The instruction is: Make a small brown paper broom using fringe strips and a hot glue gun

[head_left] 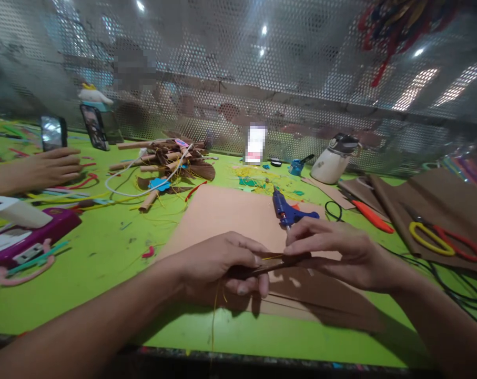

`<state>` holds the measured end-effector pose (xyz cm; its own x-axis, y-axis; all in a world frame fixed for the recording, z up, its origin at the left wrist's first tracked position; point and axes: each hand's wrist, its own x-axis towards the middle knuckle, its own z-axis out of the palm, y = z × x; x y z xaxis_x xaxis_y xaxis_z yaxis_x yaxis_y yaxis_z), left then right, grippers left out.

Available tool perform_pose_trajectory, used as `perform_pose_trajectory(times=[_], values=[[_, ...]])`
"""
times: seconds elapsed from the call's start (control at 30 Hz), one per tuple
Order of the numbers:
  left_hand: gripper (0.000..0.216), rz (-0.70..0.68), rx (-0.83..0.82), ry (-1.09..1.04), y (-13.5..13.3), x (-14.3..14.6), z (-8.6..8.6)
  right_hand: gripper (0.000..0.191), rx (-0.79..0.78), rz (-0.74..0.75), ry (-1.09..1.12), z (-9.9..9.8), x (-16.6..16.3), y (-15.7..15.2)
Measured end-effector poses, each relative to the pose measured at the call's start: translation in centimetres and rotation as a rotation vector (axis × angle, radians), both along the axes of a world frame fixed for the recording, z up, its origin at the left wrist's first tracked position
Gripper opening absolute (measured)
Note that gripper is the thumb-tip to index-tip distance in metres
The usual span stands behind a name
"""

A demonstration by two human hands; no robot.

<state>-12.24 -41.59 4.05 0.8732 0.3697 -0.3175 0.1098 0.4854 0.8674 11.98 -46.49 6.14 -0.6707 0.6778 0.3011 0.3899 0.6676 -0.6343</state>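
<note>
Between my hands is a narrow brown paper piece (pixel 273 266) with a yellow thread (pixel 273 258) along it. My left hand (pixel 228 263) grips its left end, fingers curled round it. My right hand (pixel 331 250) pinches the other end between thumb and fingers. Loose yellow thread ends (pixel 213 316) dangle below my left hand toward the table edge. Under both hands lie stacked sheets of tan paper (pixel 222 210). Just beyond my right hand, a blue hot glue gun (pixel 287 210) rests on the paper. How the thread is fastened is hidden by my fingers.
On the left are a purple power strip (pixel 60 223), two phones and another person's hand (pixel 59 166). Brown paper rolls (pixel 167 158) are heaped behind. Rightward lie scissors (pixel 431 239), an orange cutter (pixel 370 215), black cable (pixel 439 279) and brown paper (pixel 404 210). A white jug (pixel 331 160) stands behind.
</note>
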Motion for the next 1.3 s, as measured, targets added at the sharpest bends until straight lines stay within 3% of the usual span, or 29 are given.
perform_pose_trajectory(times=[0.2, 0.5, 0.57, 0.73, 0.93, 1.3], values=[[0.029, -0.028, -0.033, -0.008, 0.0, 0.0, -0.5, 0.026, -0.08, 0.0, 0.01, -0.2, 0.4, 0.4], [0.036, -0.061, -0.126, -0.056, 0.3, 0.2, -0.4, 0.021, -0.141, 0.02, 0.125, -1.8, 0.9, 1.0], [0.032, -0.039, -0.163, -0.032, 0.3, 0.4, -0.5, 0.019, -0.155, 0.007, 0.126, -2.0, 0.9, 1.0], [0.044, -0.065, -0.162, 0.086, 0.5, 0.7, -1.2, 0.013, -0.168, -0.005, 0.083, -2.2, 0.8, 1.1], [0.018, -0.135, -0.151, 0.032, 0.5, 0.9, -1.9, 0.009, -0.212, -0.039, 0.044, -2.5, 0.5, 1.0], [0.017, -0.115, -0.115, 0.059, 0.3, 1.2, -2.0, 0.008, -0.272, -0.064, 0.097, -2.6, -0.5, 0.8]])
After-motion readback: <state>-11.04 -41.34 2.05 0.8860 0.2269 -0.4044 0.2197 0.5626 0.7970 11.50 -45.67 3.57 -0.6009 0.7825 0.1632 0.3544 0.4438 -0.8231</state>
